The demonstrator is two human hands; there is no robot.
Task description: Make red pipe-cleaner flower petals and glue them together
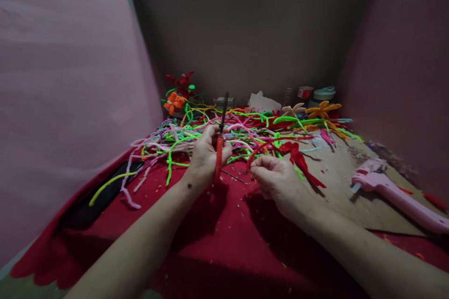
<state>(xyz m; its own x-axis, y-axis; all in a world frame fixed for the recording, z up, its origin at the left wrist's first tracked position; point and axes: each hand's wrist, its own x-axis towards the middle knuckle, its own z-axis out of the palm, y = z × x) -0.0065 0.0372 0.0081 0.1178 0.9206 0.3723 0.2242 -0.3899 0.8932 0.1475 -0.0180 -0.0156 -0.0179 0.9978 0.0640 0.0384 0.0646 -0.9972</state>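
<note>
My left hand (205, 153) is closed around scissors (219, 149) with orange-red handles, their dark blades pointing up and away from me. To its right, my right hand (275, 175) pinches the end of a red pipe cleaner (257, 148), which curves up and back over the pile. The two hands are apart, both above the red tablecloth (224, 238). Behind them spreads a tangled heap of pipe cleaners (182, 138) in pink, green, purple and white. A red pipe-cleaner shape (298, 159) lies just beyond my right hand.
A pink glue gun (396, 194) rests on a cardboard sheet (336, 182) at the right. Pipe-cleaner flowers, one orange (174, 102) and one yellow-orange (322, 110), are at the back. A dark flat object (94, 201) lies at the left. Pink fabric hangs on both sides.
</note>
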